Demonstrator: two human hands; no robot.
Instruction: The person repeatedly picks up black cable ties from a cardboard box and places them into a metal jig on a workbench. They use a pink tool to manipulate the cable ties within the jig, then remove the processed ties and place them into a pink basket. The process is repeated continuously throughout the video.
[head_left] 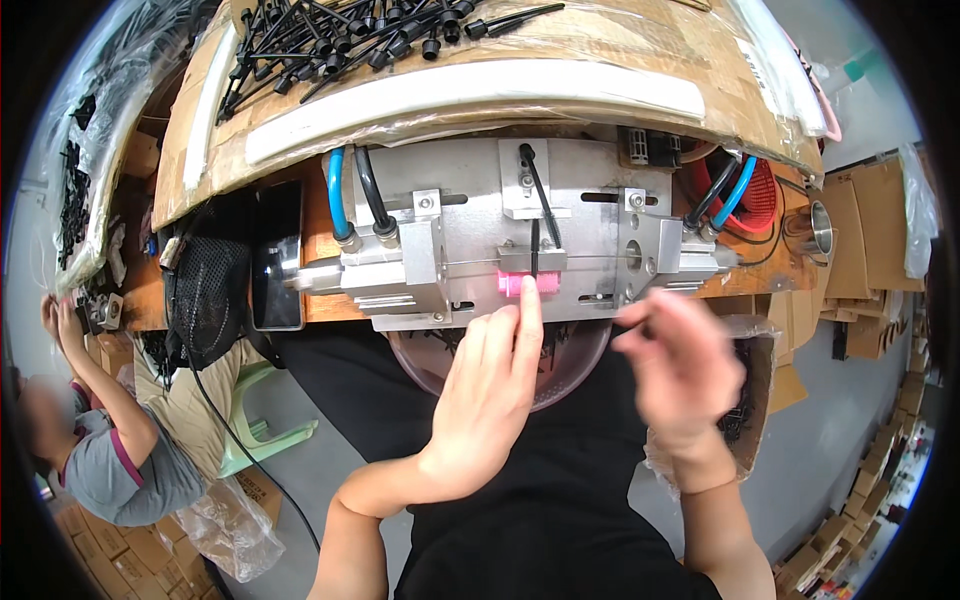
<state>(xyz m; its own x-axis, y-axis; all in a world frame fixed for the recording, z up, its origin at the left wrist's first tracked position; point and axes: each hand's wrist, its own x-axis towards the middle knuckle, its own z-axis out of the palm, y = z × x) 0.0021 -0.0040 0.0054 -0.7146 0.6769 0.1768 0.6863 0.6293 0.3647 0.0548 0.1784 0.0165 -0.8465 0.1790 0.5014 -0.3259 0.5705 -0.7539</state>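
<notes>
My left hand [487,385] reaches up to a metal fixture [590,220] with its index finger stretched out. That fingertip touches a pink block [515,284] at the lower end of a thin black plastic stem [535,250], which lies in a small metal holder. The other fingers are loosely bent, with nothing seen in them. Another black stem [542,195] slants down from the bracket above. To the right of the block, my right hand [685,370] hangs in the air, apart from the fixture. Motion smears its fingers, so whether they hold anything cannot be made out.
Black plastic parts [350,40] pile up on cardboard behind the fixture. Metal cylinders with blue and black hoses [338,195] flank it. A bowl [575,370] with black pieces sits below. A phone [277,255] and red basket [755,195] stand aside. A co-worker [130,440] is at left.
</notes>
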